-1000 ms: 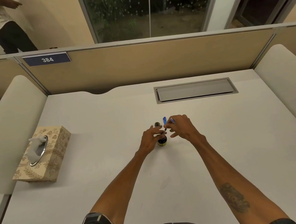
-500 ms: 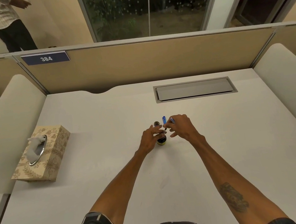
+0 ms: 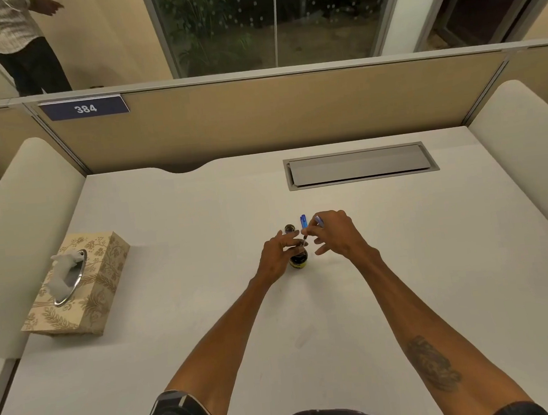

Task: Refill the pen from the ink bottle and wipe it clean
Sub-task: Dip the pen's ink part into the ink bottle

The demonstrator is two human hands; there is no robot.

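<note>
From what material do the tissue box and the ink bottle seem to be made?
Tissue box: probably fabric or printed card, matte beige with a gold leaf pattern; its oval opening has a shiny, metal-looking rim. Ink bottle: likely dark glass or glossy plastic, judging by the small highlights; it is too small to be sure.

White desk [image 3: 176, 317], tan partition [image 3: 290, 112], glass window [image 3: 248, 22], possibly dark outside.
</note>
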